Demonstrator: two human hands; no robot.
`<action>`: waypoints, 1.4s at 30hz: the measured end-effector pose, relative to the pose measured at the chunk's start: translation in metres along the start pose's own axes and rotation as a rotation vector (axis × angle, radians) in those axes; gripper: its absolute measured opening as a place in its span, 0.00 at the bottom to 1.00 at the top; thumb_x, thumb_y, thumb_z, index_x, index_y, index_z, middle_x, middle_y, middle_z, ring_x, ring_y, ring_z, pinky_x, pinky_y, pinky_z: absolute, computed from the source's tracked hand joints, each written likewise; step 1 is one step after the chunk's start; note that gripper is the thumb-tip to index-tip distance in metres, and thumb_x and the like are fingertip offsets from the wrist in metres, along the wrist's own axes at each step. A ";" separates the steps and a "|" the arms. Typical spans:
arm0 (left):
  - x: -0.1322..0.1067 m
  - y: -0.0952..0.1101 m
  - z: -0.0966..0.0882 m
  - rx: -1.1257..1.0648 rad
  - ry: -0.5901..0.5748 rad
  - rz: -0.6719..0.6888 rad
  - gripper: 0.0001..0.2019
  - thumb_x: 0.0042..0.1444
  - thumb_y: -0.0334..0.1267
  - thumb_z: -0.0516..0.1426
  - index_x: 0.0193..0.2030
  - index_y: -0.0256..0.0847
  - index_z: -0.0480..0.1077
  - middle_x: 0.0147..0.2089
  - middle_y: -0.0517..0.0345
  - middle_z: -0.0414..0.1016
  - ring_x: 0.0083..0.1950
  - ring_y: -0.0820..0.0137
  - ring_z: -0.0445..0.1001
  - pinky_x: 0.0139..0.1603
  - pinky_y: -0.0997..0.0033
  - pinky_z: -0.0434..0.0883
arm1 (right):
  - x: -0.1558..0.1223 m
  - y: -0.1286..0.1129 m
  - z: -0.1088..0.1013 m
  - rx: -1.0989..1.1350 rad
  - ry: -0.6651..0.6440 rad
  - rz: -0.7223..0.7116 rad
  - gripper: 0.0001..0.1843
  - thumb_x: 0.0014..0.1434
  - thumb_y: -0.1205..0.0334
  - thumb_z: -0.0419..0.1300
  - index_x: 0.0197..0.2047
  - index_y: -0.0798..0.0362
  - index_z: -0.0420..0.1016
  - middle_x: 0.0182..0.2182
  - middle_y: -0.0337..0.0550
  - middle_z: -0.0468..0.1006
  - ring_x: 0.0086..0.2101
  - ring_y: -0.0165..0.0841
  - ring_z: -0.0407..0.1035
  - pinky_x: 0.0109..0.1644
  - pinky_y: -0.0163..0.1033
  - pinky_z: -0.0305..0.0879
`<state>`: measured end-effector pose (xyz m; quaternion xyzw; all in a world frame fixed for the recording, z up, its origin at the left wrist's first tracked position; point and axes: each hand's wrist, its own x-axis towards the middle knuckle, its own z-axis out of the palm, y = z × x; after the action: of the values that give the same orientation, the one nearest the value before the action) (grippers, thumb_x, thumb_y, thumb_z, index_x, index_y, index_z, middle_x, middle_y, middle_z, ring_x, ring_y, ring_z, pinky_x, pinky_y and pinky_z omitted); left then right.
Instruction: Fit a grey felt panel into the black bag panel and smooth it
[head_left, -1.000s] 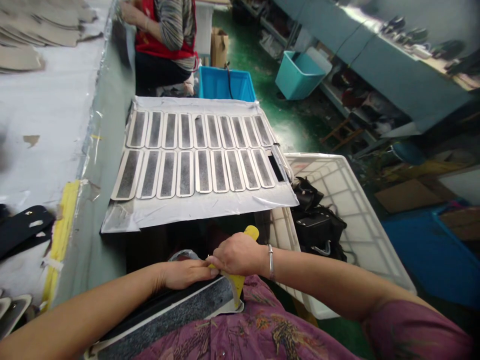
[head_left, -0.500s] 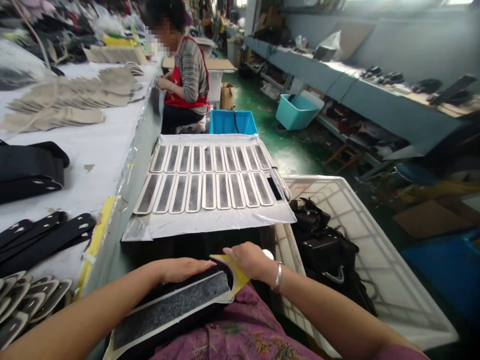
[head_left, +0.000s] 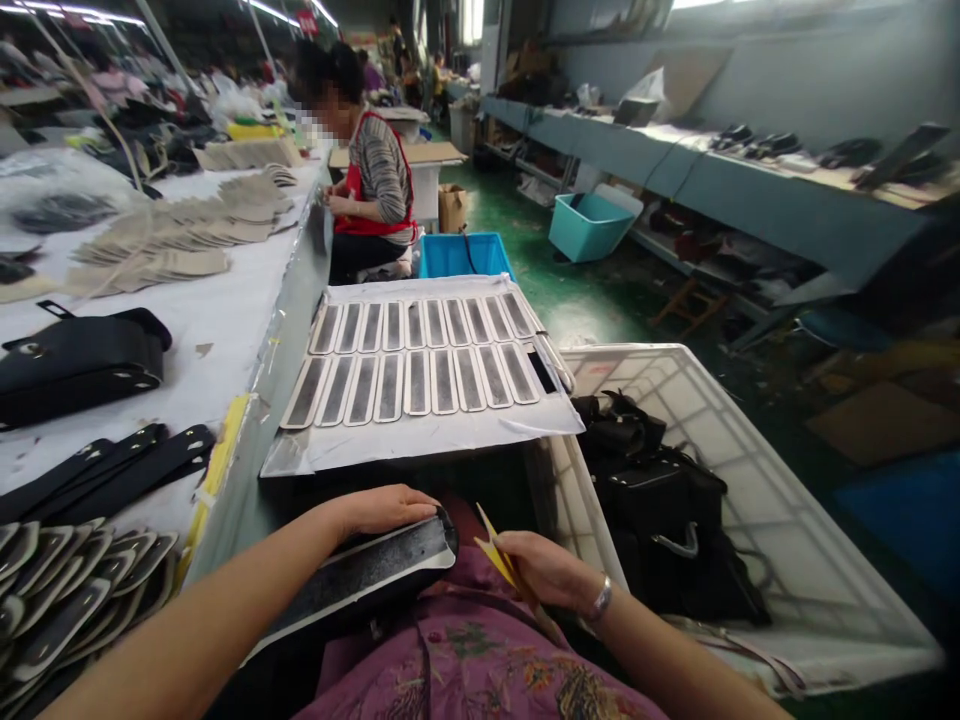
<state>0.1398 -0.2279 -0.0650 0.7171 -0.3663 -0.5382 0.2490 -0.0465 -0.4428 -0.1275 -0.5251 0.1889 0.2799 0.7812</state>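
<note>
A black bag [head_left: 420,583] lies across my lap, with a long dark grey panel [head_left: 360,568] edged in white on its upper side. My left hand [head_left: 386,508] grips its far edge near the rounded end, fingers curled over the side. To the right, apart from the bag, my right hand [head_left: 551,568] pinches a folded yellow sheet [head_left: 501,560], thin like paper or card. Beyond my hands, a white-covered board [head_left: 450,435] carries two rows of similar white-edged panels [head_left: 435,382].
A white crate [head_left: 750,460] on the right holds black bags [head_left: 667,500]. On the table [head_left: 247,290] at left are a black bag [head_left: 90,360], black straps [head_left: 142,465] and stacked white-edged pieces [head_left: 67,590]. A co-worker [head_left: 379,175] sits ahead by a blue bin [head_left: 465,255].
My right hand has pulled the yellow sheet away from the bag's rounded end, to the right and down. My left hand stays on the bag. The view has tilted up slightly.
</note>
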 end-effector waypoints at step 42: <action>-0.016 -0.008 0.090 0.851 0.646 -0.006 0.56 0.44 0.30 0.61 0.74 0.38 0.30 0.65 0.38 0.58 0.63 0.51 0.62 0.64 0.54 0.59 | 0.023 -0.040 0.026 -0.483 -0.350 0.015 0.17 0.64 0.46 0.53 0.44 0.52 0.61 0.29 0.41 0.77 0.20 0.29 0.69 0.24 0.33 0.62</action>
<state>0.0533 -0.2067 -0.0884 0.8848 -0.4549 -0.0946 0.0347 -0.0033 -0.4246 -0.1023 -0.6381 -0.0170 0.4089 0.6522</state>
